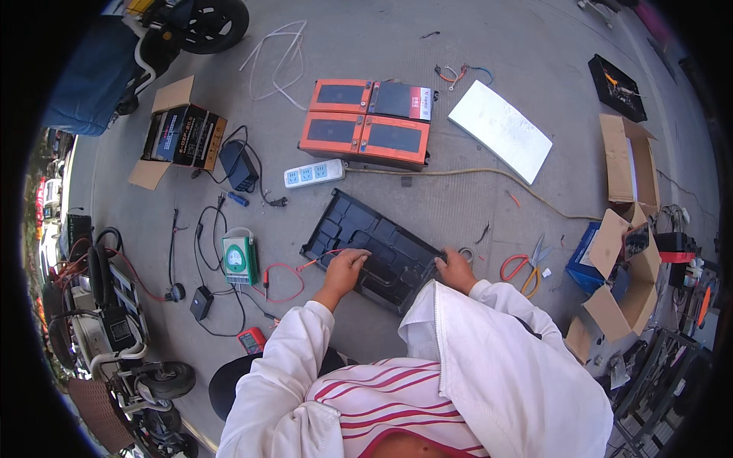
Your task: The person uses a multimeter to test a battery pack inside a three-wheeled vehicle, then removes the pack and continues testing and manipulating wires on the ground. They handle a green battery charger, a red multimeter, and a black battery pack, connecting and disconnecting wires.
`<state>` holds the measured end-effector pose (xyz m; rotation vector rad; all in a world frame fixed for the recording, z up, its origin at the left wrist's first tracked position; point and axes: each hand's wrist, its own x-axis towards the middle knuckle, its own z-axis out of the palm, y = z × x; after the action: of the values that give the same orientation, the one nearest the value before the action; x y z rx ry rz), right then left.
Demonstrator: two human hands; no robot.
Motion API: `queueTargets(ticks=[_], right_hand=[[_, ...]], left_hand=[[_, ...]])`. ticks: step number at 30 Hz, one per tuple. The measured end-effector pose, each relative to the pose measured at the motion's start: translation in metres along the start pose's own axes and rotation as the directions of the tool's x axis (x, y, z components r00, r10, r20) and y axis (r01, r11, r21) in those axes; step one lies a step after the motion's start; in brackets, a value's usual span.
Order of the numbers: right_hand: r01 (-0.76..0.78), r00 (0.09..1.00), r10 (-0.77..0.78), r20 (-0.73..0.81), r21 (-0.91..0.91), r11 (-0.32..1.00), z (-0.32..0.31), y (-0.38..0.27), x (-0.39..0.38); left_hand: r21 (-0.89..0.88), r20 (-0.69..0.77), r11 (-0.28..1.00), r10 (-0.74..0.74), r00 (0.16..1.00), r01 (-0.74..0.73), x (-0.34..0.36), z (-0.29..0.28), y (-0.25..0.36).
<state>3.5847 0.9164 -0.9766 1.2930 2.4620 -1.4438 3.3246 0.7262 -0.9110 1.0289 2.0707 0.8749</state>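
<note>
Tray, black (359, 221), mid-frame, stretched just ahead of both hands, long axis slanting upper left to lower right! Left hand (347, 267) bunches over its lower edge, tray or red lead (307, 265) pinched, can't tell; right hand (456, 271) pinches the right corner. Neither's nearer!

What the left hand (345, 269) pinches is too small to tell. The jacket (504, 359) covers the tray's near corner (398, 307), the upper edge crops the wheel (216, 29), and the red meter (250, 340) is too small to read.
</note>
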Motion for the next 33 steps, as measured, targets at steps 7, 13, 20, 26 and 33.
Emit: queueTargets(ticks=[7, 13, 20, 26, 33], right_hand=[[-0.066, 0.997, 0.071, -0.035, 0.126, 0.99, -0.02, -0.022, 0.015], [-0.057, 0.998, 0.056, 0.012, 0.151, 0.987, -0.03, -0.027, 0.035], [0.029, 0.999, -0.022, -0.049, 0.155, 0.988, -0.027, -0.005, 0.033], [0.051, 0.995, -0.058, -0.08, -0.084, 0.995, -0.028, 0.044, 0.012], [0.049, 0.997, -0.05, -0.061, -0.01, 0.999, -0.032, 0.052, 0.016]], left_hand=[[-0.032, -0.108, 0.999, -0.034, 0.994, 0.031, 0.0, 0.002, 0.007], [-0.027, -0.181, 0.998, -0.055, 0.982, 0.051, -0.001, 0.004, 0.007], [-0.093, -0.219, 0.995, -0.058, 0.974, 0.038, -0.002, -0.001, -0.005], [-0.021, -0.184, 1.0, -0.017, 0.983, 0.013, 0.001, -0.001, -0.002], [-0.015, -0.17, 0.999, -0.033, 0.985, 0.031, -0.003, 0.011, -0.003]])
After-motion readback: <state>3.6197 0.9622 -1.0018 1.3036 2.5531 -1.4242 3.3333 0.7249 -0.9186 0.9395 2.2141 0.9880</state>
